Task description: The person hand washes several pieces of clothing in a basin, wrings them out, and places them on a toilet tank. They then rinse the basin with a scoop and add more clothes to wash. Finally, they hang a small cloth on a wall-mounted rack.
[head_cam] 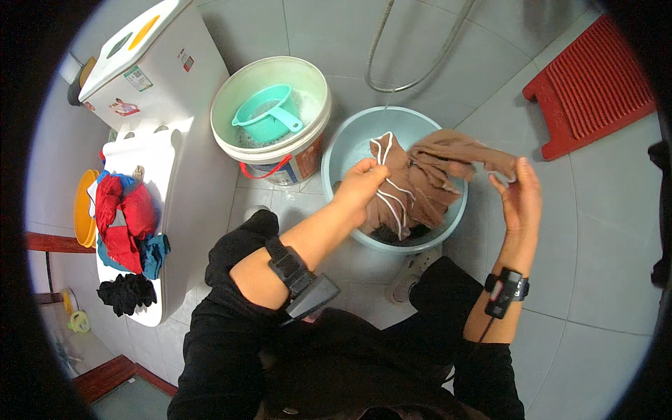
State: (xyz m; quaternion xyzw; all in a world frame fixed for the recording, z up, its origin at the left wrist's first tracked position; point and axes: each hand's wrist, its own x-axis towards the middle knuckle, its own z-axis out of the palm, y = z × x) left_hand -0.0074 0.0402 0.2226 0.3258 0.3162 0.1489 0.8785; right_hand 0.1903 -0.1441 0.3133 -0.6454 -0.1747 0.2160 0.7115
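Observation:
A brown garment with white drawstrings (438, 163) is stretched between my two hands over a light blue plastic basin (459, 215). Its waist end, with the white cords, is pinched in my left hand (362, 186). Over the basin's right rim, my right hand (522, 194) grips a far end of the same cloth between thumb and fingers. The lower folds hang down into the basin. Some dark cloth (396, 233) shows beneath them, partly hidden. Whether water stands under the cloth I cannot tell.
A white bucket (220, 131) holds sudsy water and a turquoise dipper (268, 115). Red and blue clothes (126, 220) and a black cloth (127, 295) lie on the closed toilet lid (152, 149). A red plastic washboard (593, 89) leans at right. A shower hose (375, 58) hangs behind the basin.

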